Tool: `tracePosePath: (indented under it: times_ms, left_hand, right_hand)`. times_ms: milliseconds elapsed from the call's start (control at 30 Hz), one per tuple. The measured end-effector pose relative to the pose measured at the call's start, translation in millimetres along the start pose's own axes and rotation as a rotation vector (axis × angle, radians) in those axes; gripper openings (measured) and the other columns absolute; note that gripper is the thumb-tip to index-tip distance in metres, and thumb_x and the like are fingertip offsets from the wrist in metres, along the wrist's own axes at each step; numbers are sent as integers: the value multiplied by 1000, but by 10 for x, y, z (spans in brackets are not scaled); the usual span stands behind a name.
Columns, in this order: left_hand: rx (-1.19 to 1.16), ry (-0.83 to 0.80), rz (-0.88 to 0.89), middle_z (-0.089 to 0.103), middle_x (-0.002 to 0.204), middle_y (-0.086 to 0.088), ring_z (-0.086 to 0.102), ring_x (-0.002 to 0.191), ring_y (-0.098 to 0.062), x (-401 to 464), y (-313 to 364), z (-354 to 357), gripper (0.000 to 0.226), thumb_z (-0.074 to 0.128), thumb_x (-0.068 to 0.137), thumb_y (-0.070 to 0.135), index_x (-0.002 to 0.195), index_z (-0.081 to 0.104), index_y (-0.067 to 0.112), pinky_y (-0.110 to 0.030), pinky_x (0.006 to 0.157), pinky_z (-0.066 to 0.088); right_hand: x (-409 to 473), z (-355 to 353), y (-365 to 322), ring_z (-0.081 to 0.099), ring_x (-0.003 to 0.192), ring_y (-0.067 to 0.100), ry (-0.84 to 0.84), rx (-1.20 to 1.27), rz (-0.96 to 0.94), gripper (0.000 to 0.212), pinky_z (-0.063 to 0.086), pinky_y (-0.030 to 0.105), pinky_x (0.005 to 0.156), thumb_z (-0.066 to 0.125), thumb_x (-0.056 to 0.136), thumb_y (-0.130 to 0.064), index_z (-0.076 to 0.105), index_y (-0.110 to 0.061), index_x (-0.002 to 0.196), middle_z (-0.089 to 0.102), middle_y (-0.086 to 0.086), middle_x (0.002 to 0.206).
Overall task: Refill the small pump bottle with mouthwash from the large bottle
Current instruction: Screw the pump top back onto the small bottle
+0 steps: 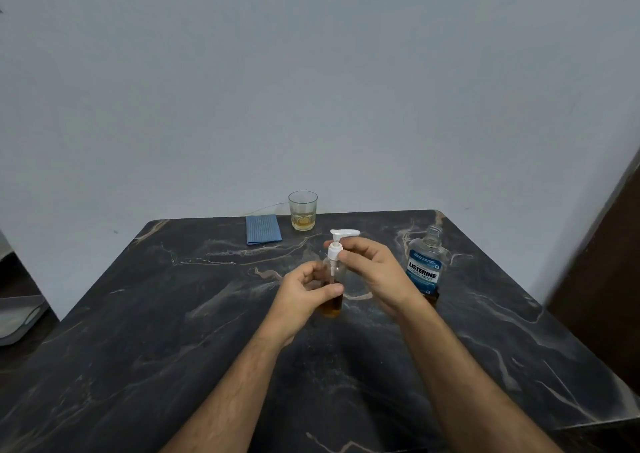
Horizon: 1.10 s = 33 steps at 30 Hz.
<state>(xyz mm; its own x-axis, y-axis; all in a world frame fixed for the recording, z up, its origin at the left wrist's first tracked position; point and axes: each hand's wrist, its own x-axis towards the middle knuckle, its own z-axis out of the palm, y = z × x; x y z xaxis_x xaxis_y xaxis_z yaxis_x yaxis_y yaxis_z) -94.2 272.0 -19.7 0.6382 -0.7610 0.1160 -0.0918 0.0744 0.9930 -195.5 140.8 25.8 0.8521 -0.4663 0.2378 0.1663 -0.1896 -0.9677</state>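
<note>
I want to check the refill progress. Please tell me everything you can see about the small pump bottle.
The small pump bottle is clear, plastic by its look, and stands upright on the dark marble table. Amber liquid fills roughly its lower third. The white pump head sits at its neck, nozzle pointing right. The left hand grips the body; the right hand pinches the white collar.

The large bottle (427,265) carried a blue label (423,272); on it stood "LISTERINE" in bold white letters; beneath that ran "COOL MINT"; the smaller print above and below was too fine to read.
</note>
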Motion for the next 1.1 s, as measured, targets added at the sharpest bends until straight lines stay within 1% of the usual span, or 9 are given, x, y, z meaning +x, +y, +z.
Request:
tracePosePath:
  times_ms: [100,267,367,467,567,667,800,967,1100]
  left_hand:
    - [13,-6,-1,73,107,0,68,108,-17,1,35,-3,37,81,79,18,113,67,20,-42,99,53]
    - [18,-18,8,73,108,0,67,108,-17,-10,66,15,36,81,79,18,112,68,22,-47,103,50]
    - [17,-13,15,73,110,-2,66,109,-18,-18,90,16,40,83,76,23,112,68,23,-47,104,49]
    - [19,-4,24,72,108,-3,66,109,-19,-21,97,7,48,84,67,33,111,69,23,-47,103,50]
    - [7,-14,19,72,108,-4,67,107,-18,-14,90,8,40,84,74,22,111,69,22,-46,102,51]
    - [0,-21,6,72,110,-2,67,108,-16,-20,95,19,38,82,77,17,112,68,23,-44,103,50]
    - [-12,-8,10,72,108,-5,67,108,-21,-21,86,12,39,84,73,23,109,69,23,-47,102,50]
    - [-12,-19,12,72,110,-5,67,107,-18,-22,97,14,36,81,78,14,110,68,21,-44,102,51]
    - [0,-12,19,72,110,-3,67,107,-16,-23,115,10,39,81,77,17,113,68,19,-43,101,51]
  right_hand:
    - [-2,0,-11,67,91,15,8,-1,-23,16,51,37,90,74,85,-11,69,-17,100,72,-1,94]
    - [-1,-4,-66,65,115,19,-13,89,-14,45,51,38,99,62,79,-5,61,-14,123,71,5,119]
    - [3,-14,-87,70,105,20,32,81,-46,38,52,41,98,63,88,5,61,-11,123,75,5,106]
    - [16,-29,-93,69,93,21,31,52,-59,47,53,42,93,71,83,5,59,-12,125,74,0,91]
    - [22,-38,-115,67,100,20,12,88,-28,61,53,37,92,73,80,2,51,-14,134,72,3,102]
    - [13,-24,-131,69,104,19,6,92,-24,56,50,35,98,67,85,3,49,-12,136,74,6,106]
    - [9,-8,-112,68,92,17,32,57,-48,60,52,33,88,71,83,5,49,-13,136,71,2,93]
    - [-10,17,-134,67,108,16,4,131,-21,61,49,33,97,69,81,-3,48,-15,137,72,6,113]
    - [-6,24,-119,71,99,20,43,118,-48,57,50,36,96,69,85,5,48,-11,136,76,6,97]
